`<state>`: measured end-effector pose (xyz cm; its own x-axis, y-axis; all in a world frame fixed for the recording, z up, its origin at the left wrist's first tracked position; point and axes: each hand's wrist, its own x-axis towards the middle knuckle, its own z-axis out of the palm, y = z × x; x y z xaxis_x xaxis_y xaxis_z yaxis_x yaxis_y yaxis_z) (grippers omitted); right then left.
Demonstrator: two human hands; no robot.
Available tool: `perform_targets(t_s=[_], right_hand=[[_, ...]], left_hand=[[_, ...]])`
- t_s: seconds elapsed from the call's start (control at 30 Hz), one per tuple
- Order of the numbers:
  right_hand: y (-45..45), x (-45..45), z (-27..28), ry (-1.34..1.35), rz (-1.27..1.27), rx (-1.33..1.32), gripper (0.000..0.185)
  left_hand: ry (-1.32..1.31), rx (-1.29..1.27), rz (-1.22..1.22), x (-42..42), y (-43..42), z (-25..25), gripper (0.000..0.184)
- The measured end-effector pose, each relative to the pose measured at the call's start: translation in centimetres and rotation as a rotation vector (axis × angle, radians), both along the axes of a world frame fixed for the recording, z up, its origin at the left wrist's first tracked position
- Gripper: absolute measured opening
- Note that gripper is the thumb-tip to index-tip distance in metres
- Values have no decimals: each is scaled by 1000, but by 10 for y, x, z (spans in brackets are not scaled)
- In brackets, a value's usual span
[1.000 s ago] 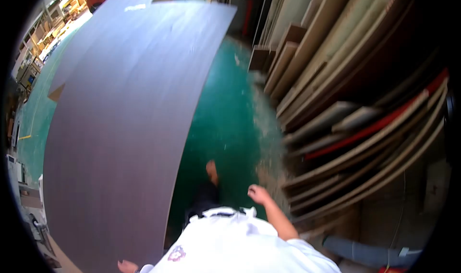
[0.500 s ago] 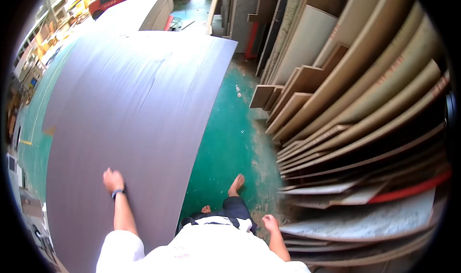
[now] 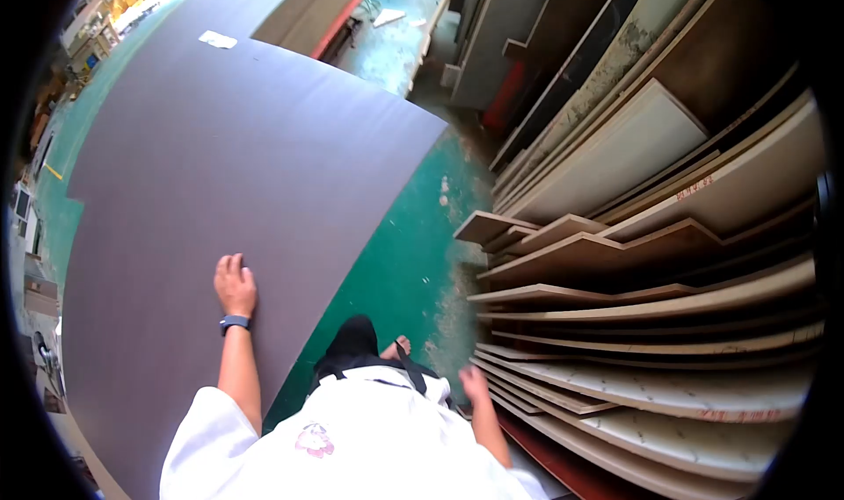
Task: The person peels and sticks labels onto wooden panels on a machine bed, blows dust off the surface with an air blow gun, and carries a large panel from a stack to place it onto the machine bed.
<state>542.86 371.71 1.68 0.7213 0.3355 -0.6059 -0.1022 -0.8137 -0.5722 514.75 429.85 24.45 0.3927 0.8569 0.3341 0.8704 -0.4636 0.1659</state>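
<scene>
My left hand (image 3: 235, 286) rests palm-down with fingers stretched out on a large grey-brown board (image 3: 189, 184), and its wrist wears a dark watch (image 3: 234, 324). The board lies flat at my left, its long edge running beside my legs. Low on my right side hangs my right hand (image 3: 473, 382), blurred, close to the ends of upright stacked panels (image 3: 563, 386). Whether it touches them I cannot tell, and its fingers are smeared.
A green floor strip (image 3: 387, 254) runs between the board and the panel rack. Thin panels (image 3: 615, 236) stand at the right, several jutting out. A small white piece (image 3: 217, 39) lies on the board's far part. Beyond its far edge is a stack of sheets (image 3: 308, 12).
The view has shifted forward along the board, and the rack panels appear nearer. My left hand, earlier curled and blurred, now lies with its fingers extended. One foot has drawn back under me.
</scene>
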Motion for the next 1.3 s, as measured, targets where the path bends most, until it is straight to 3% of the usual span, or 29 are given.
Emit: perform_targets(t_s=[0.03,0.1,0.17,0.23,0.33,0.43,0.5,0.53,0.67,0.73,0.93,1.03,1.17,1.3], right_hand=[[48,46,42,-8,56,-29,29],[116,131,56,-80,202,103,40],[196,201,88,-161,278,157,34],[263,262,101,-196,350,256,35],[340,333,109,-199,447,139,37],[386,379,107,-115,530,107,37],[414,412,110,-15,628,93,37],[423,427,111,-16,696,68,36],[461,490,107,22,729,-89,39],[472,534,75,4,787,-78,38],[577,679,25,33,1078,-121,41],[668,724,47,17,1237,-121,39],[803,775,80,-57,1189,-50,35],[931,761,110,-143,1298,74,38]], left_hand=[[0,41,-8,2,-1,2,39],[-42,-14,34,10,-5,9,40],[-16,-17,16,10,2,4,40],[-7,-38,70,20,-1,12,39],[19,19,163,22,11,0,37],[35,63,408,41,31,-19,36],[75,-16,932,77,62,-18,36],[90,17,1040,109,77,-13,36],[54,112,798,200,141,-20,35],[28,86,732,261,161,-10,34],[26,71,876,373,177,-2,35],[32,43,940,389,185,17,36],[12,34,1056,432,183,13,37],[14,26,1116,470,172,18,38]])
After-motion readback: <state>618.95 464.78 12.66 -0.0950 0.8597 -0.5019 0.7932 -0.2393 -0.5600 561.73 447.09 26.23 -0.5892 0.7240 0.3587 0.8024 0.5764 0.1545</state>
